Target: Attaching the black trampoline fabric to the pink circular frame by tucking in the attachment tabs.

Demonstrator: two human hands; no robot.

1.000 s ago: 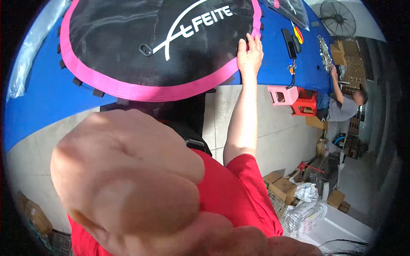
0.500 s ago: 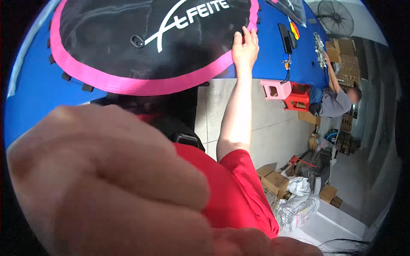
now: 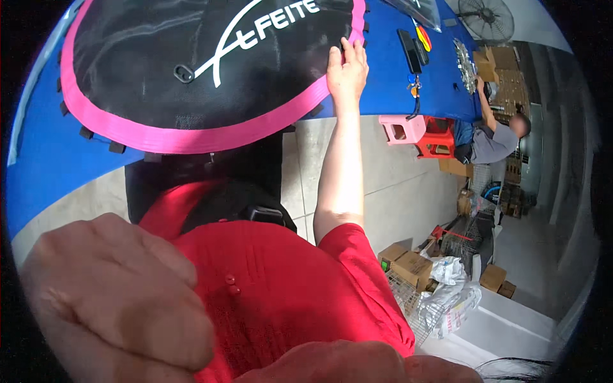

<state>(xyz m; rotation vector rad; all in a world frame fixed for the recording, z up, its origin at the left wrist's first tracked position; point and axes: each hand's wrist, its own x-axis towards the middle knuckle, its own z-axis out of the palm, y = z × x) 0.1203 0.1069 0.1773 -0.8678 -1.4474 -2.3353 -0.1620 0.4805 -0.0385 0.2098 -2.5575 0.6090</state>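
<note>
A large round black mesh mat [image 3: 140, 76] with a wide pink border [image 3: 185, 140] lies on the blue-covered table. Small black tabs stick out along its edge, and a white print runs across it. A dark oval ring [image 3: 184, 74] shows on the mesh. My right hand [image 3: 348, 73] rests on the pink border at the mat's right side, its fingers stretched out. Close to the camera at the lower left, my left hand [image 3: 121, 297] is closed with its fingers curled. Whatever it may hold is hidden. It stays apart from the mat.
Right of the mat lie a dark phone-like object [image 3: 409, 51] and keys [image 3: 414, 88]. Pink [image 3: 402, 129] and red [image 3: 437, 140] stools stand by the table, near a seated person [image 3: 495, 142]. A fan [image 3: 486, 19], cartons [image 3: 412, 268] and plastic bags [image 3: 450, 300] are farther right.
My left hand has moved down and left, uncovering more of my red shirt and the floor. My right hand keeps its place on the border while the whole view has shifted slightly.
</note>
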